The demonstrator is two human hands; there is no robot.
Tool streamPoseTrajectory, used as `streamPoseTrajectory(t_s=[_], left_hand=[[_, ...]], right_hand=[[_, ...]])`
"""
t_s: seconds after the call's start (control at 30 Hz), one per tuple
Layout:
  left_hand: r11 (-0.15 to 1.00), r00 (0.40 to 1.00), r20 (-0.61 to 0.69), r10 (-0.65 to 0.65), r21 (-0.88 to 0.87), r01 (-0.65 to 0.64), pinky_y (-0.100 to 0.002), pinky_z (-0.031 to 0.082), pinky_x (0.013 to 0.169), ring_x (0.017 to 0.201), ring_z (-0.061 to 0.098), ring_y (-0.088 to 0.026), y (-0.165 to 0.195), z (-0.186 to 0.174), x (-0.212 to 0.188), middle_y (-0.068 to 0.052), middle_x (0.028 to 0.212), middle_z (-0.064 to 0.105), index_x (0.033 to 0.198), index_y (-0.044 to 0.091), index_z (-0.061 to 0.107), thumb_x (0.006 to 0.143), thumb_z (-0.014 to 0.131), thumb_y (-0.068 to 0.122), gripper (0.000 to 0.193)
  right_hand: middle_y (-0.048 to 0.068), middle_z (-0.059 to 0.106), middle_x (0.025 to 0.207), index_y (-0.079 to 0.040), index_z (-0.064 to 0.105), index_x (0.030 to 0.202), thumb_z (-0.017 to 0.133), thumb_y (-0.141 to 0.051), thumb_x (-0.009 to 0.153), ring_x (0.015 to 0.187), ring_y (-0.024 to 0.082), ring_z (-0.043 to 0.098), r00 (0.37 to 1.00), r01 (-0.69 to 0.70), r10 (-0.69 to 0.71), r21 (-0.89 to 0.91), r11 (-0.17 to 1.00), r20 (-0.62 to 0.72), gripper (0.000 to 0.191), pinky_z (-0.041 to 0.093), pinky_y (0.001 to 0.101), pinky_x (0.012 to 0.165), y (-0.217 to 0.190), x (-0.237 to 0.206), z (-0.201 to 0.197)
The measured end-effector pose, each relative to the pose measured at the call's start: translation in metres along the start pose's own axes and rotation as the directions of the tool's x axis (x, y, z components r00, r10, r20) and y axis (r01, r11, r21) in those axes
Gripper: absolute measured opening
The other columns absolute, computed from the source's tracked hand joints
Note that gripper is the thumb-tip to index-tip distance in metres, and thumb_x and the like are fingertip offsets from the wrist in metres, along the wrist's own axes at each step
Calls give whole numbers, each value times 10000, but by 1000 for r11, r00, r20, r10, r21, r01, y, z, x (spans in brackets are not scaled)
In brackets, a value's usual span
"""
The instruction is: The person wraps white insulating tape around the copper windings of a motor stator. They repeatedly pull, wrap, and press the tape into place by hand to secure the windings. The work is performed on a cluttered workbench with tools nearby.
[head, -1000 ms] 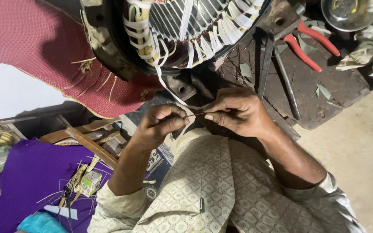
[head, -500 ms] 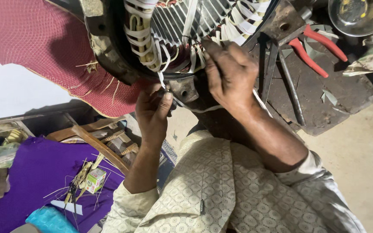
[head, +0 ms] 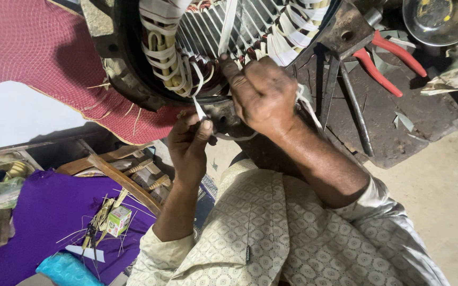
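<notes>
A large motor stator (head: 133,79) with a dark metal housing fills the top of the head view; its copper windings are bound with white tape (head: 160,53). My left hand (head: 189,140) pinches a loose end of white tape strip (head: 199,109) just below the stator's rim. My right hand (head: 261,92) reaches up against the windings at the rim, fingers curled, with a tape strip running past its wrist. Whether it grips that strip is hidden by the fingers.
Red-handled pliers (head: 385,61) and a dark metal rod (head: 356,111) lie on a rusty plate (head: 398,127) at right. A red woven mat (head: 43,58) is at upper left. A purple cloth (head: 43,212) holds a small box (head: 117,220), wire scraps and a blue bag (head: 67,270).
Both hands rose from near my chest to the stator's rim. The right hand moved onto the windings; the left followed, still pinching the tape. The view has come closer.
</notes>
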State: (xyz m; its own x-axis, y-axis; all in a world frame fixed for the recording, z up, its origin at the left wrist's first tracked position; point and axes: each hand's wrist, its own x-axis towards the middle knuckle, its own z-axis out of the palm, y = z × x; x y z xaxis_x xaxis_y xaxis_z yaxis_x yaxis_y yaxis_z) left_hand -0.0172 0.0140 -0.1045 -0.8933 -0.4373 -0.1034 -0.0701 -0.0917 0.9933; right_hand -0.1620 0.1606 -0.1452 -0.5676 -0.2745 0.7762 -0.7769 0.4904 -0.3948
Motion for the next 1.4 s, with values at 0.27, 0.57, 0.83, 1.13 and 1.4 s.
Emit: streamPoseTrajectory(t_s=[0.27,0.57,0.83,1.13,1.4], left_hand=[[992,993,-34,114,53,-112,-245,512,557,655,637,-102,19,-14,-1,-53,825,712,1028,1,689,1005,684,116,117],[982,981,-34,189,33,-188,-237,448,691,748,569,-78,41,-29,6,-20,848,648,1094,-42,698,1065,676,44,93],[937,976,67,208,-301,-179,-253,439,540,658,586,-116,39,-43,12,-54,837,658,1056,-8,688,1082,651,82,100],[919,930,343,-133,-308,245,-287,473,395,469,559,-130,33,-47,2,-95,838,733,1161,-1,711,984,592,93,233],[587,803,309,509,558,-586,-314,580,552,578,665,-155,21,-17,-2,-64,906,747,1321,134,644,905,754,179,433]], right_hand=[[-7,603,742,-170,812,908,760,-151,1016,615,85,544,958,-10,-8,59,998,288,122,423,265,432,0,28,-16],[93,775,950,-137,806,1159,784,-185,861,746,245,728,728,230,-264,138,963,632,302,604,386,635,21,105,-20],[187,716,836,-38,730,1188,606,-218,1116,665,278,675,566,-30,7,12,999,825,230,568,432,588,36,102,12],[223,740,1064,30,710,1193,676,29,999,953,327,706,860,-82,-81,294,952,504,197,562,464,804,26,87,-9],[177,780,993,19,734,1095,611,91,873,909,283,756,907,-120,-73,421,899,414,264,590,390,824,-17,95,-4]])
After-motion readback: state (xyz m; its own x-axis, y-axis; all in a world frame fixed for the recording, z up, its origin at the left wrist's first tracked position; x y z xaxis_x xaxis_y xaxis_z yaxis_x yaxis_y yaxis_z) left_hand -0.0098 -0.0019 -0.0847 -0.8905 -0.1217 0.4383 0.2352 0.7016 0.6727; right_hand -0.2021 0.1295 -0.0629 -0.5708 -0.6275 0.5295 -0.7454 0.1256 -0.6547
